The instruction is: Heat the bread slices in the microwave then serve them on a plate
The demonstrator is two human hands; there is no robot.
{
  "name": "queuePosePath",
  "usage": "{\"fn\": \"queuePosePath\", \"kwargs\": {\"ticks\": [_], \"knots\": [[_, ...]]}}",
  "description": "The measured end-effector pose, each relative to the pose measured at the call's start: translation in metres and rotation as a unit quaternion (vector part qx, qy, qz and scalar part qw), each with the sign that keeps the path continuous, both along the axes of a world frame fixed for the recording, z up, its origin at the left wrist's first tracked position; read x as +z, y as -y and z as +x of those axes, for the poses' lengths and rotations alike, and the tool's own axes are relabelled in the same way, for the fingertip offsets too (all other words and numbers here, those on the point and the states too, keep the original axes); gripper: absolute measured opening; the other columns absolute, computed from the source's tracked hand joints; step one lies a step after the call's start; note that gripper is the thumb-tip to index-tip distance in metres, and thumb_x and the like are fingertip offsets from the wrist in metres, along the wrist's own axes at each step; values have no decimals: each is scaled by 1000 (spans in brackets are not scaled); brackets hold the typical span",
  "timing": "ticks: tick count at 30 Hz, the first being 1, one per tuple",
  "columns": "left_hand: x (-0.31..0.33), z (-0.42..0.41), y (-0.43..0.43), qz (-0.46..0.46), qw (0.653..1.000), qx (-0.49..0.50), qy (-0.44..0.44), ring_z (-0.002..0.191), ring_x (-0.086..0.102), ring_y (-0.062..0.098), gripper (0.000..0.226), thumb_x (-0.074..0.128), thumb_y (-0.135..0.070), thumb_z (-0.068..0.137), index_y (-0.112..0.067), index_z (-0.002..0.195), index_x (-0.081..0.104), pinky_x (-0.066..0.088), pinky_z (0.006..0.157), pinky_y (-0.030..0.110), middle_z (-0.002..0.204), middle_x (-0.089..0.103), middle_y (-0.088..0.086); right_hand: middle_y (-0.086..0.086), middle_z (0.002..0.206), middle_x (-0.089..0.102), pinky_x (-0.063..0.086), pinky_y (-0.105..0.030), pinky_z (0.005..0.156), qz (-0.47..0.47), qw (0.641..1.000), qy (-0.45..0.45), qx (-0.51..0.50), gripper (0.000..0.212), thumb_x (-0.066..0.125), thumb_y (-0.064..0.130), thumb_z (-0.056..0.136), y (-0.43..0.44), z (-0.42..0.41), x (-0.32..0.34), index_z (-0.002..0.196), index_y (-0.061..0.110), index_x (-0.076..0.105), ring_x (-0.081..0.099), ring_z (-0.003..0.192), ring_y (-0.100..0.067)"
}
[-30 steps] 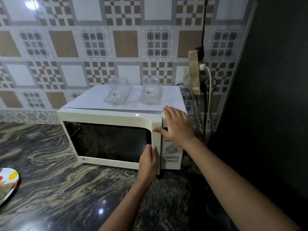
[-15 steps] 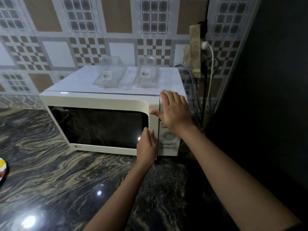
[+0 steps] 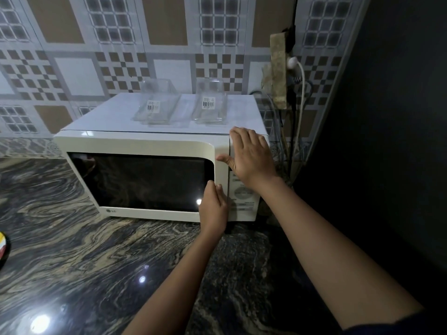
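Note:
A white microwave (image 3: pixel 135 143) stands on the dark marble counter with its dark-glass door (image 3: pixel 142 180) closed. My left hand (image 3: pixel 214 209) is at the door's right edge, fingers curled round that edge near the lower corner. My right hand (image 3: pixel 251 155) lies flat with straight fingers on the upper right front of the microwave, over the control panel (image 3: pixel 244 201), thumb on the door frame. No bread slices are visible; the inside of the microwave is dark. A sliver of a colourful plate (image 3: pixel 3 247) shows at the far left edge.
Two clear plastic containers (image 3: pixel 157 102) (image 3: pixel 210 102) with barcode stickers sit on top of the microwave. Cables and a wall socket (image 3: pixel 287 68) hang right of it. A dark wall (image 3: pixel 387 141) closes the right side. Tiled wall behind; marble counter (image 3: pixel 96 262) in front.
The view has dropped and shifted, so the microwave sits higher and the plate slid almost out at the left. Both hands have stayed in the same places on the microwave.

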State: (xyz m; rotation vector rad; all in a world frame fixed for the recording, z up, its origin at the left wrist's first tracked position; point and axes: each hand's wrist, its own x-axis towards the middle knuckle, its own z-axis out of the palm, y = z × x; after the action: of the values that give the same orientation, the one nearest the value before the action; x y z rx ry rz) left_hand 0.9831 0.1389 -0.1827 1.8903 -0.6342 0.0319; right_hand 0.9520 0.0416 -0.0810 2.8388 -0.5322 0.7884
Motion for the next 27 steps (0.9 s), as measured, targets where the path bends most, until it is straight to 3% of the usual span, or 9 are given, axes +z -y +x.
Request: {"fn": "queuePosePath", "kwargs": {"ticks": [3, 6, 9, 12, 20, 24, 27], "knots": [[2, 1, -3, 5, 1000, -15, -4, 58, 37, 10, 27, 29, -24, 100, -18, 75, 31, 26, 50, 23, 66, 36, -4, -11, 120, 63, 47, -35, 90, 10, 1000, 2, -3, 94, 3, 69, 85, -1, -2, 1, 116, 2, 59, 60, 109, -27], [1, 4, -5, 8, 999, -36, -1, 62, 42, 15, 25, 29, -24, 101, -16, 77, 35, 29, 53, 23, 70, 41, 0, -12, 137, 49, 33, -38, 105, 27, 999, -7, 21, 100, 9, 77, 77, 0, -4, 4, 131, 2, 47, 45, 127, -28], [0, 7, -8, 5, 998, -55, 0, 64, 43, 14, 25, 29, -25, 101, -13, 81, 38, 30, 52, 16, 71, 42, -1, -10, 147, 37, 21, -35, 112, 20, 999, -15, 38, 84, 30, 68, 85, -2, -9, 12, 139, 4, 35, 31, 136, -25], [0, 5, -10, -2, 998, -63, -2, 60, 40, 8, 25, 29, -25, 101, -14, 79, 37, 33, 51, 13, 68, 40, -4, -11, 147, 36, 18, -34, 114, 31, 999, -6, 37, 76, 41, 61, 89, -9, -10, 14, 139, 4, 35, 29, 138, -25], [-2, 6, -20, -12, 996, -92, 8, 60, 33, 16, 28, 29, -23, 100, -7, 79, 36, 26, 56, 30, 69, 37, 5, -23, 123, 56, 35, -39, 102, 13, 999, 5, -48, 70, 26, 52, 96, -41, 37, 18, 121, -7, 53, 48, 118, -34], [-2, 7, -20, -1, 996, -94, 8, 57, 35, 15, 28, 29, -24, 100, -6, 81, 38, 27, 57, 32, 67, 37, -1, -21, 100, 64, 43, -38, 85, -1, 998, 55, -12, 62, 26, 44, 99, -38, 47, 15, 100, -6, 63, 57, 97, -32], [-2, 7, -19, 5, 996, -90, 7, 55, 34, 15, 28, 29, -25, 100, -7, 80, 35, 25, 55, 32, 64, 34, -2, -18, 69, 65, 50, -34, 63, -25, 991, 129, 1, 61, 28, 37, 95, -33, 54, 6, 71, -4, 66, 62, 68, -32]]}}
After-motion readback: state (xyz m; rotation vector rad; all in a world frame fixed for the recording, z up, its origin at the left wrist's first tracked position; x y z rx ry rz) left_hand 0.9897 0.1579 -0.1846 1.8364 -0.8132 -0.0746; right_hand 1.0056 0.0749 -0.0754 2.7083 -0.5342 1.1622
